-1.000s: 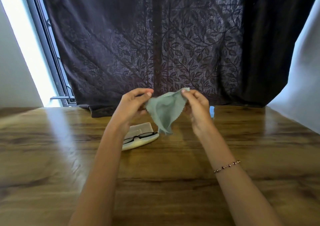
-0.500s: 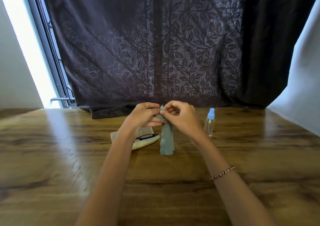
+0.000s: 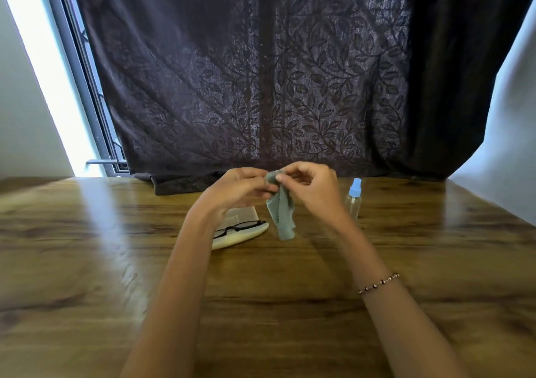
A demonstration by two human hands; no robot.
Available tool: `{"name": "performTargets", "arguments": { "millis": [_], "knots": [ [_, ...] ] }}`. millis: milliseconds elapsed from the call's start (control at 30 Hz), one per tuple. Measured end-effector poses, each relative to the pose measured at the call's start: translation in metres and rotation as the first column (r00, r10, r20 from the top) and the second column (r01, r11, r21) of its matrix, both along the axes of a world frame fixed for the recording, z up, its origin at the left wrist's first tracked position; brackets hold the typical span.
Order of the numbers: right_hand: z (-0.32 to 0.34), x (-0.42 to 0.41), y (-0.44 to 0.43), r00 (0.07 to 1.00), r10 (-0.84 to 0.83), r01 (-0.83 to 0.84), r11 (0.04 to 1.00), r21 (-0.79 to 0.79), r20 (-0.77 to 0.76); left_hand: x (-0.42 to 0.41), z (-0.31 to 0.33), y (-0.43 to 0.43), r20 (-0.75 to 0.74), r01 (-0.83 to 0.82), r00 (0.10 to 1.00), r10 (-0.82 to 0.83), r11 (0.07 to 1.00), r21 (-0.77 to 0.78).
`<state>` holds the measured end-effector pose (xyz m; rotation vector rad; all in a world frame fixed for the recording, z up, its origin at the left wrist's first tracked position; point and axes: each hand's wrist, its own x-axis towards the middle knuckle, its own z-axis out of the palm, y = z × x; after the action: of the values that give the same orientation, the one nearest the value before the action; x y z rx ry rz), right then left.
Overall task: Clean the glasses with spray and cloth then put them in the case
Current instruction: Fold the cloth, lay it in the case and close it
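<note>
Since half a second ago, both hands have risen slightly, lifting the cloth (image 3: 280, 212) off the tabletop (image 3: 87, 261). One cloth, one spray bottle (image 3: 353, 199), one pair of glasses (image 3: 240, 227), one case (image 3: 240, 237). Left hand (image 3: 237, 190) and right hand (image 3: 311, 187) pinch the cloth's top, fingers closed. Glasses lie in the open case, partly hidden behind the left wrist.

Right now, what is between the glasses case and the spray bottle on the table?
In the head view, the grey-green cloth hangs between the case and the spray bottle, pinched at its top by both hands, left and right.
</note>
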<state>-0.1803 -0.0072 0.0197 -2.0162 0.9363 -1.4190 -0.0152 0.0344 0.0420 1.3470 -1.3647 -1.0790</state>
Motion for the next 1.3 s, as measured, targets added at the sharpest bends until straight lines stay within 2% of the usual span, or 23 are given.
{"name": "performTargets", "arguments": {
  "millis": [100, 267, 367, 433, 733, 800, 900, 1100, 1300],
  "knots": [
    [0.004, -0.001, 0.000, 0.968, 0.092, -0.144, 0.966, 0.216, 0.236, 0.004, -0.003, 0.000, 0.150, -0.022, 0.988, 0.033, 0.997, -0.080],
    [0.007, -0.003, 0.001, 0.910, 0.127, -0.285, 0.883, 0.373, 0.394, 0.004, -0.010, -0.001, 0.101, -0.043, 0.994, 0.051, 0.996, -0.079],
    [0.006, -0.004, -0.001, 0.918, 0.073, -0.238, 0.887, 0.395, 0.391, 0.002, -0.011, -0.002, -0.060, -0.040, 0.998, 0.033, 0.993, -0.113],
    [0.006, -0.004, -0.001, 0.921, 0.074, -0.236, 0.886, 0.399, 0.382, 0.000, -0.010, -0.002, -0.106, -0.039, 0.994, 0.025, 0.990, -0.137],
    [0.008, -0.006, 0.000, 0.911, 0.121, -0.284, 0.877, 0.388, 0.394, -0.002, -0.008, -0.008, 0.026, 0.050, 0.999, -0.044, 0.938, -0.343],
    [0.008, -0.007, 0.000, 0.909, 0.130, -0.294, 0.873, 0.388, 0.396, -0.002, -0.009, -0.011, 0.008, 0.045, 0.999, -0.044, 0.941, -0.336],
    [0.008, -0.007, 0.000, 0.908, 0.130, -0.295, 0.873, 0.389, 0.398, -0.004, -0.013, -0.012, -0.129, -0.018, 0.991, -0.020, 0.957, -0.291],
    [0.007, -0.008, -0.002, 0.901, 0.110, -0.291, 0.871, 0.397, 0.420, -0.006, -0.015, -0.015, -0.346, -0.203, 0.934, 0.090, 0.930, -0.308],
    [0.004, -0.005, -0.004, 0.899, 0.107, -0.299, 0.859, 0.416, 0.426, -0.003, -0.017, -0.016, -0.289, -0.154, 0.955, 0.060, 0.937, -0.313]
  ]
}}
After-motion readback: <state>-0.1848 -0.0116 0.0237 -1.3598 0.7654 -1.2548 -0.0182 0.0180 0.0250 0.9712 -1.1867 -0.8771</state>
